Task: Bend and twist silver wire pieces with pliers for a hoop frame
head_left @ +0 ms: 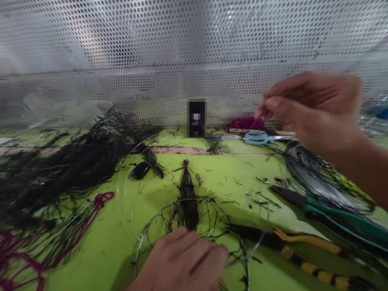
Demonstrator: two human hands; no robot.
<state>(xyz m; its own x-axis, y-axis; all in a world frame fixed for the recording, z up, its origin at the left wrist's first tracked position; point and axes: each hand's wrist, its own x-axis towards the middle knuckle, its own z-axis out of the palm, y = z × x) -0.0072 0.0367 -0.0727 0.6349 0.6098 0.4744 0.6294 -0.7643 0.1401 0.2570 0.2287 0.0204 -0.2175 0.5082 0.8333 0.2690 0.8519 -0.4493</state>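
My left hand lies low at the front, fingers curled down on a round wire ring wound with dark fibres. A dark fibre bundle tied with purple thread stands across the ring just beyond the fingers. My right hand is raised at the right, blurred, with thumb and fingers pinched together; what they pinch is too thin to see. A faint thin wire curves over the green table to the left of the ring.
A heap of dark fibres fills the left. Purple cord trails at the front left. Blue-handled scissors, green-handled pliers, yellow-and-black pliers, a wire coil and a small black object lie around. A perforated metal screen closes the back.
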